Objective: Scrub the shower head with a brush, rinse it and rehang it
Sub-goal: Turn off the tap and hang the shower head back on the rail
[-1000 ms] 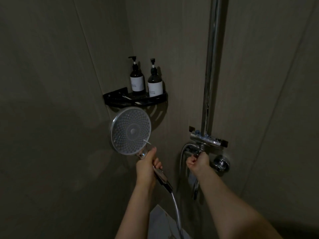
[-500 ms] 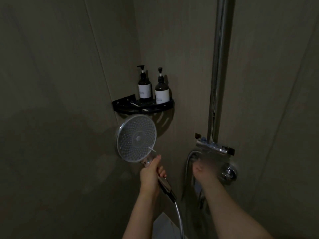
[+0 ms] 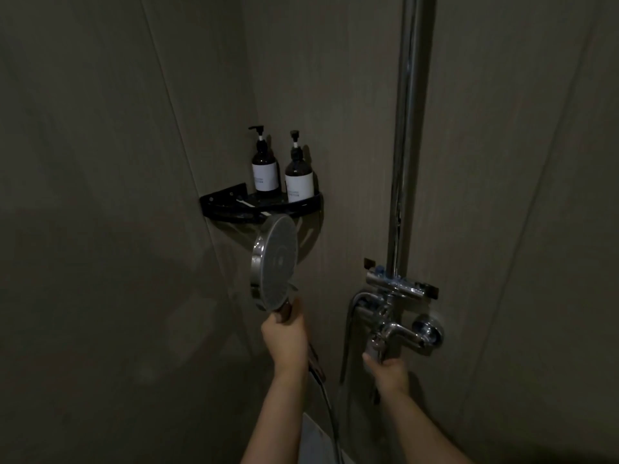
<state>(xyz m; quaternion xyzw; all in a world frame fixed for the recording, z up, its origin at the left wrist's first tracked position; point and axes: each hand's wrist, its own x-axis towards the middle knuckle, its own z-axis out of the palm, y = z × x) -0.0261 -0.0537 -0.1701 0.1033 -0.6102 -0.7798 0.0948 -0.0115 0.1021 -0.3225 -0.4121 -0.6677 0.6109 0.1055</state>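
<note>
The round chrome shower head [image 3: 275, 261] stands upright in front of the corner, its nozzle face turned toward the right. My left hand [image 3: 284, 339] is closed around its handle, and the metal hose [image 3: 330, 406] drops from below that hand. My right hand [image 3: 387, 368] is below the chrome mixer valve [image 3: 397, 318], fingers closed on the lever that hangs under it. No brush is in either hand.
A black corner shelf [image 3: 231, 204] above the shower head carries two dark pump bottles [image 3: 266, 165] [image 3: 299, 177] and a thin white item. A chrome riser pipe [image 3: 410, 135] runs up the right wall from the valve. Grey tiled walls close in on all sides.
The shower head has turned from facing me to facing right. My right hand has dropped from the valve body to the lever beneath it. The view has shifted.
</note>
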